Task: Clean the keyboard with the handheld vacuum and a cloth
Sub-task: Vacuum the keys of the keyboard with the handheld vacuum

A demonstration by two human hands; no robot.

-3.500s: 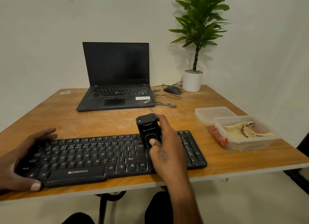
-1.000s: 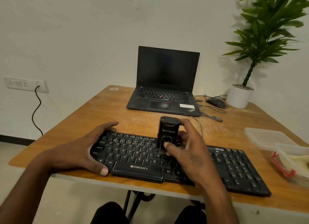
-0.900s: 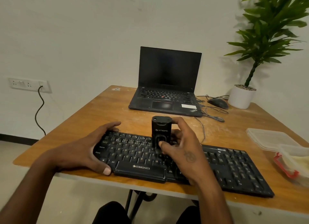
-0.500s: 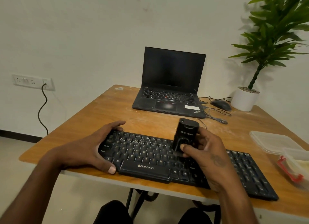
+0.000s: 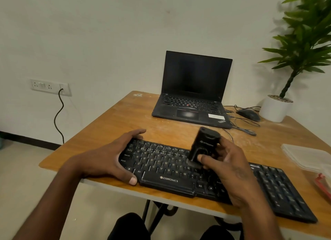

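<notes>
At the right edge of the wooden surface (image 5: pixel 111 121) sits a clear plastic container with a red latch (image 5: pixel 321 180), cut off by the frame so its contents cannot be made out; its translucent flat lid (image 5: pixel 302 152) lies just behind it. The long black keyboard with white lettering (image 5: pixel 161 161) lies along the near edge of the surface. The left hand (image 5: pixel 109 159) grips the keyboard's left end, fingers curled over the far edge and thumb pressed against the near edge. The right hand (image 5: pixel 229 166) holds the small black handheld vacuum (image 5: pixel 204 144), its grip pinching the body between thumb in front and fingers behind; the vacuum tilts with its top leaning away and to the right, and its bristled nozzle touches the keys near the middle of the board. Compared with half a second earlier, the vacuum leans further and its nozzle sits a little more toward the keyboard's centre rows, while the left hand has kept its hold on the same end. Farther back stand an open black laptop with a dark screen (image 5: pixel 195 89), a black wired mouse (image 5: pixel 248 114) and a green plant in a white round pot (image 5: pixel 275 109). A white wall socket panel with a black cable (image 5: pixel 50 86) is on the left wall.
</notes>
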